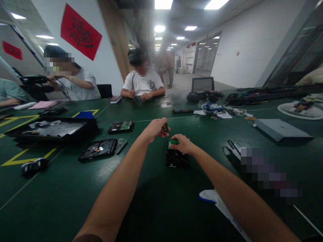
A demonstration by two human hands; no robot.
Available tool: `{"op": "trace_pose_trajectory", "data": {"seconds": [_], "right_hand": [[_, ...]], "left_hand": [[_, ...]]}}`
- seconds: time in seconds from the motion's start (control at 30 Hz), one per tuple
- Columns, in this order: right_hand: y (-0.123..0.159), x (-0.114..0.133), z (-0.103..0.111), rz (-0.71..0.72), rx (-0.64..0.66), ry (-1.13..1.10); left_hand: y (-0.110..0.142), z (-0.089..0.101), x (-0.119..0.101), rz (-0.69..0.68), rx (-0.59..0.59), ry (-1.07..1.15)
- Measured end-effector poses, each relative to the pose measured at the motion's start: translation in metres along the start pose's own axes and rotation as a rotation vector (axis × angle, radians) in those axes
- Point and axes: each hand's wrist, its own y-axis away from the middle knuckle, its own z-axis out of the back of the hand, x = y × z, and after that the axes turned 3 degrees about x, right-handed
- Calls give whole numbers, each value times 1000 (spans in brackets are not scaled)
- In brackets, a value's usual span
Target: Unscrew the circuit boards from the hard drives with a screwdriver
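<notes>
My left hand [156,130] is closed around a small black-and-yellow screwdriver [165,127]; most of the tool is hidden by the fingers. Just below and to the right, a black hard drive [174,158] lies on the green table. My right hand [182,144] reaches over the drive's far part, its fingers and thumb gripping a green circuit board [172,144]. Whether the board is still touching the drive I cannot tell. The screwdriver is held a little above and left of the board.
Left of my arms lie another hard drive [120,126], an opened drive [98,149], a loose circuit board [121,146] and a black tray [51,129]. A white-and-blue object [209,195] lies under my right forearm. A grey metal box [282,130] stands right. A person [143,82] sits opposite.
</notes>
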Motion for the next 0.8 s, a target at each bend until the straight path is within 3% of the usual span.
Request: {"op": "trace_pose_trajectory", "data": {"seconds": [0.2, 0.3, 0.53, 0.8], "right_hand": [[0, 1, 1, 2, -5, -16], [2, 3, 2, 6, -11, -14], [0, 2, 1, -18, 1, -7], [0, 0, 0, -15, 0, -8]], "left_hand": [[-2, -9, 2, -129, -54, -158], [-1, -10, 2, -77, -24, -74], [-7, -4, 8, 90, 119, 373], [-5, -1, 7, 103, 93, 288]]}}
